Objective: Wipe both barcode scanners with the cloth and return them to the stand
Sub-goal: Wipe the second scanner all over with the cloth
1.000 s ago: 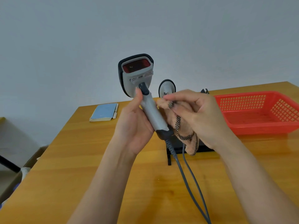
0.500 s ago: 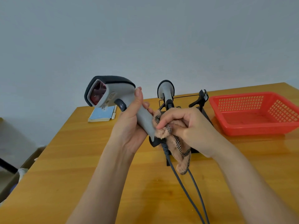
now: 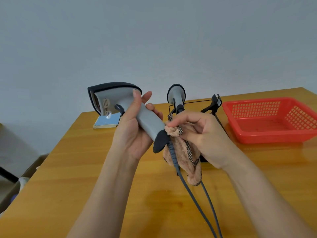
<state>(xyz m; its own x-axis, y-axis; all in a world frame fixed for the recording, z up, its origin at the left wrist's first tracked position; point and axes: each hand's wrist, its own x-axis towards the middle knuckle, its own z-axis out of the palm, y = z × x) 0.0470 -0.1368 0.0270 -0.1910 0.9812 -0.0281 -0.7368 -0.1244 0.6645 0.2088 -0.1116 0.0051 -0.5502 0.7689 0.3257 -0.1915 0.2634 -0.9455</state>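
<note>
My left hand (image 3: 133, 133) grips the handle of a grey barcode scanner (image 3: 120, 103) held above the table, its dark-rimmed head pointing left. Bunched in my right hand (image 3: 204, 136) is a pink fluffy cloth (image 3: 183, 152) with checkered trim, pressed against the lower end of that handle. The second grey scanner (image 3: 176, 97) sits upright in the black wire stand (image 3: 212, 105) behind my hands. Both scanners' grey cables (image 3: 197, 203) run toward the table's near edge.
A red plastic basket (image 3: 267, 121) stands at the right on the wooden table (image 3: 85, 169). A small blue notebook (image 3: 107, 121) lies at the back left. A cardboard box (image 3: 25, 179) sits on the floor past the table's left edge.
The held scanner has tipped from upright, window facing me, to head pointing left. The cloth in my right hand has slid down to the handle's lower end.
</note>
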